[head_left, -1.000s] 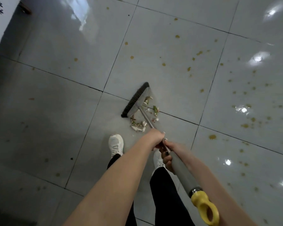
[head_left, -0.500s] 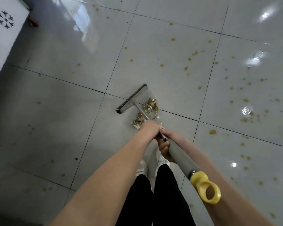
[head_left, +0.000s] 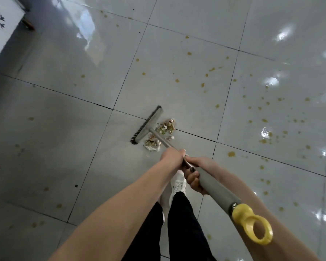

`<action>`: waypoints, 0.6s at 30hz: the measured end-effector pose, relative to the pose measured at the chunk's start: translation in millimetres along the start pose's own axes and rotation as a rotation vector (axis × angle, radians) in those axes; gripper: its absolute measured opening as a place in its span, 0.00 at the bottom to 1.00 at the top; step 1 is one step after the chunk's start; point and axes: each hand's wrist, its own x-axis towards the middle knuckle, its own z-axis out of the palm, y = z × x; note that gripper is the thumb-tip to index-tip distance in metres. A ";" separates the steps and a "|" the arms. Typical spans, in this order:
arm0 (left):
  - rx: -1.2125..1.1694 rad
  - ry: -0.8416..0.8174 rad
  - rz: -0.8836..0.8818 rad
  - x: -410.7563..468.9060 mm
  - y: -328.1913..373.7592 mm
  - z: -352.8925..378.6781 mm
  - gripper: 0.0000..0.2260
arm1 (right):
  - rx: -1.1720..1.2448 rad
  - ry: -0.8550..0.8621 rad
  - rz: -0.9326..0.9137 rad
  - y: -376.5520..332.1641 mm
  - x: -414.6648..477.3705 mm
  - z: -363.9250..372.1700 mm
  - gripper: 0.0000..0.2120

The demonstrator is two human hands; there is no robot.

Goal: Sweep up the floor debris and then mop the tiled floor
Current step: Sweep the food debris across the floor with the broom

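Observation:
I hold a broom with both hands. Its grey head (head_left: 146,126) with dark bristles rests on the tiled floor (head_left: 64,119), angled from lower left to upper right. A small pile of debris (head_left: 163,131), white and greenish scraps, lies just on my side of the head, around the metal shaft. My left hand (head_left: 172,157) grips the thin shaft lower down. My right hand (head_left: 195,174) grips where the thick grey handle (head_left: 215,189) begins. The handle ends in a yellow ring cap (head_left: 252,224) near the camera.
Many brown-yellow spots (head_left: 231,153) dot the glossy tiles, mostly to the right. My legs in black trousers and a white shoe (head_left: 178,182) stand below the hands. A white patterned cabinet (head_left: 0,27) stands at the upper left.
The broom head has drawn the scraps into a tighter pile beside it. The view has shifted, so the cabinet shows more, and my feet have stepped closer together.

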 end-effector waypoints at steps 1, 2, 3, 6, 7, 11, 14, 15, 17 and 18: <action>-0.052 0.009 -0.027 -1.5 -3.5 -4.6 0.15 | -0.065 0.008 0.002 -1.8 -1.9 4.9 0.21; -0.075 0.029 -0.048 -6.3 -5.1 -8.7 0.12 | -0.127 0.024 0.011 -3.0 -2.6 8.5 0.20; -0.087 0.031 -0.051 -8.1 -9.3 -11.2 0.11 | -0.199 0.032 0.020 -4.1 -1.7 9.9 0.20; -0.157 0.027 -0.026 -12.0 -20.2 -17.2 0.16 | -0.423 0.084 0.062 -8.5 0.0 14.3 0.20; -0.232 0.024 -0.057 -10.9 -24.2 -16.9 0.16 | -0.495 0.096 0.070 -10.9 2.7 14.7 0.20; -0.468 0.001 -0.236 5.8 -34.5 -4.3 0.12 | -0.715 0.123 0.133 -26.3 17.2 8.3 0.20; -0.582 -0.041 -0.308 16.5 -30.8 18.4 0.13 | -0.824 0.151 0.174 -42.7 21.2 -7.6 0.20; -0.623 -0.045 -0.320 20.2 -26.6 28.2 0.15 | -0.872 0.171 0.176 -49.1 21.4 -15.3 0.20; -0.693 -0.056 -0.320 25.9 -11.0 49.4 0.16 | -0.973 0.216 0.173 -65.6 17.7 -33.7 0.21; -0.721 -0.070 -0.321 28.3 -0.9 59.8 0.16 | -0.993 0.233 0.172 -74.7 15.2 -44.0 0.21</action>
